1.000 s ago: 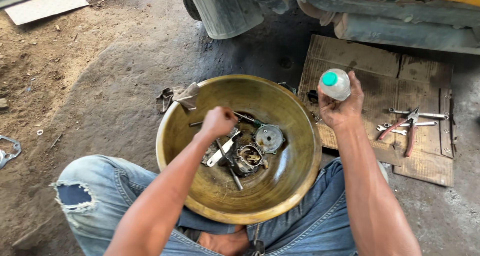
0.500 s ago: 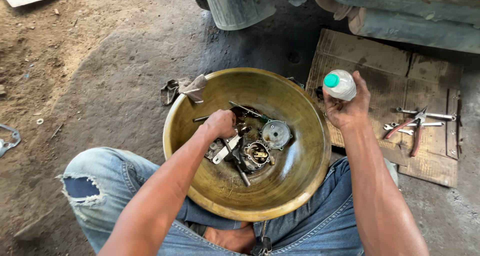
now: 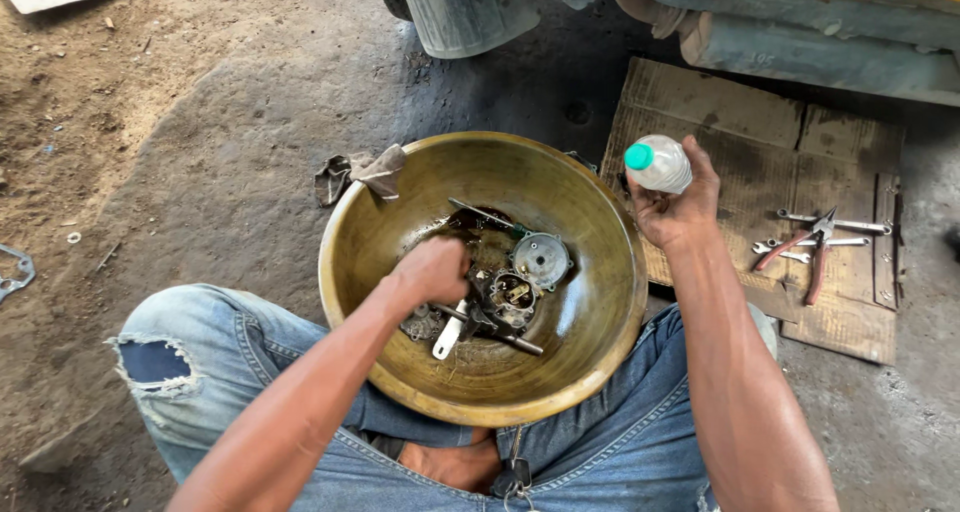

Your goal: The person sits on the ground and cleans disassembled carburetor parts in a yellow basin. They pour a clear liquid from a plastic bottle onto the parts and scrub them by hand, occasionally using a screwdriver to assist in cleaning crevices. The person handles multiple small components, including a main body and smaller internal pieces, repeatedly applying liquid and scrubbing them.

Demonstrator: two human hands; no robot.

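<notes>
While the left hand (image 3: 432, 270) is closed over metal parts (image 3: 500, 297) inside the bowl (image 3: 590, 322), the right hand (image 3: 672, 210) grips a bottle (image 3: 658, 164) w/ fingers wrapped round it.

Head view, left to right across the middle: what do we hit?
Metal bracket on the dirt → rag → left hand → round metal cover → bottle in right hand → red-handled pliers.
</notes>
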